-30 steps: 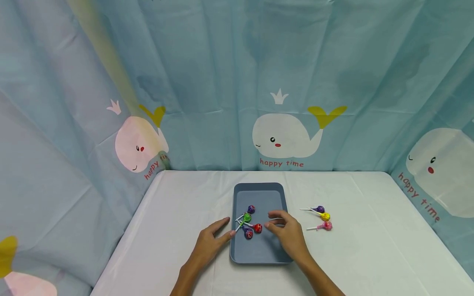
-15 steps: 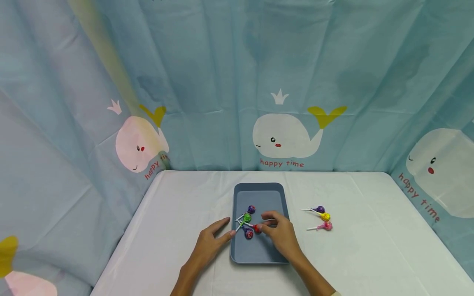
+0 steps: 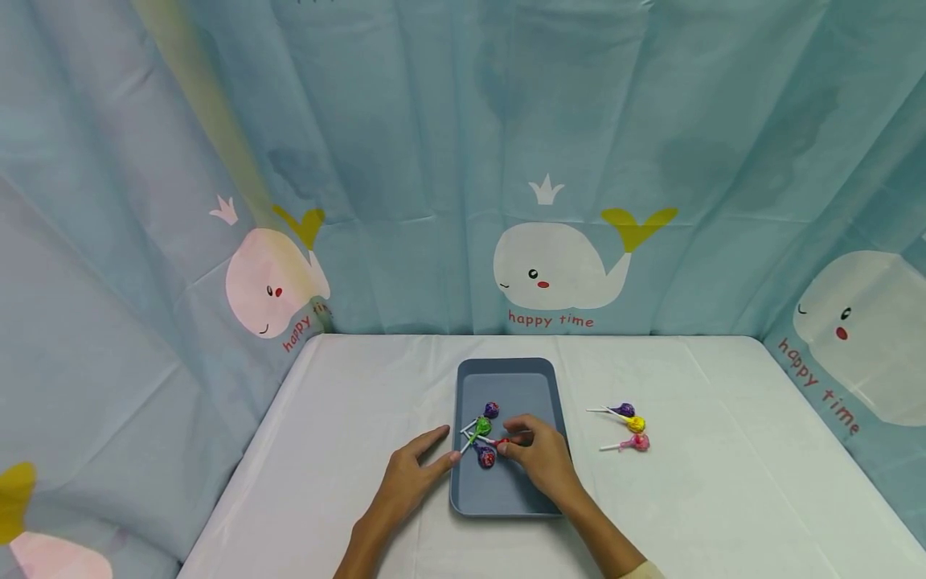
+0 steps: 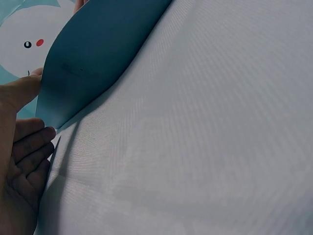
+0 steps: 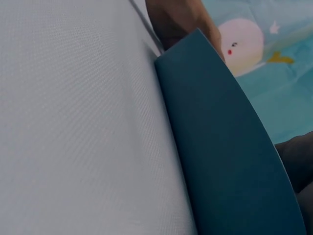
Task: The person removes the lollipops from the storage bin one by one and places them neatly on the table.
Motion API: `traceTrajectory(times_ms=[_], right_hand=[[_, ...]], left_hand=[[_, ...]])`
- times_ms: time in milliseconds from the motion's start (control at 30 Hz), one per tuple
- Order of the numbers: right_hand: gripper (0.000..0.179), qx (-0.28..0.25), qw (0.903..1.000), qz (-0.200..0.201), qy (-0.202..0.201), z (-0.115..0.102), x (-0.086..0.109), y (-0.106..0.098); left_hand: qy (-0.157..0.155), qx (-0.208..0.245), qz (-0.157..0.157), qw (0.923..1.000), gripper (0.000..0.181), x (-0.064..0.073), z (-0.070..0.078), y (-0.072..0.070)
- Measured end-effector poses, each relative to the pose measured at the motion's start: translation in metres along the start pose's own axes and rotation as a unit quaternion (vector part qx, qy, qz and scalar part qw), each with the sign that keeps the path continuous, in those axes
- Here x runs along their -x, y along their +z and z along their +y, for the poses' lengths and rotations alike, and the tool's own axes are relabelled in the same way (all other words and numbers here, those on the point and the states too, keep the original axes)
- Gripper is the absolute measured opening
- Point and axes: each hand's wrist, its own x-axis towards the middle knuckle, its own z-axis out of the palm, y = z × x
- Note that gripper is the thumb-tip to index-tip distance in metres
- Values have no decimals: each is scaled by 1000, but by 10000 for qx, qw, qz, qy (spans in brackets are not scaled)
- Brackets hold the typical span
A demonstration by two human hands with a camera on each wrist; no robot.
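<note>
A grey-blue rectangular tray (image 3: 506, 494) lies on the white table with several wrapped lollipops in its left half. My right hand (image 3: 544, 460) reaches over the tray and pinches the head of a red lollipop (image 3: 501, 441) between thumb and fingertips. Close by are a green lollipop (image 3: 483, 424) and two purple ones, one behind it and one purple lollipop (image 3: 486, 457) in front. At the left rim, my left hand (image 3: 412, 476) rests with fingers extended, its thumb on the edge. The left wrist view shows that thumb on the tray wall (image 4: 93, 56); the lollipops are hidden there.
On the table right of the tray lie a purple lollipop (image 3: 625, 410), a yellow lollipop (image 3: 636, 424) and a pink lollipop (image 3: 640, 441), sticks pointing left. A blue curtain (image 3: 405, 161) with whale prints hangs behind the table and along its sides.
My right hand has moved left and slightly down over the tray, and its fingertips have come onto the red lollipop's head. The left hand and the other lollipops stay put.
</note>
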Motion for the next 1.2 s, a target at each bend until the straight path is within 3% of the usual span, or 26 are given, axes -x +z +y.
traceTrajectory(times_ms=[767, 1200], right_hand=[[28, 277, 9990, -180, -294, 2, -2, -1], [18, -124, 9998, -136, 107, -7, 4, -17]], left_hand=[[-5, -7, 1, 10000, 68, -1, 2, 1], [-60, 70, -41, 9999, 67, -1, -1, 1]])
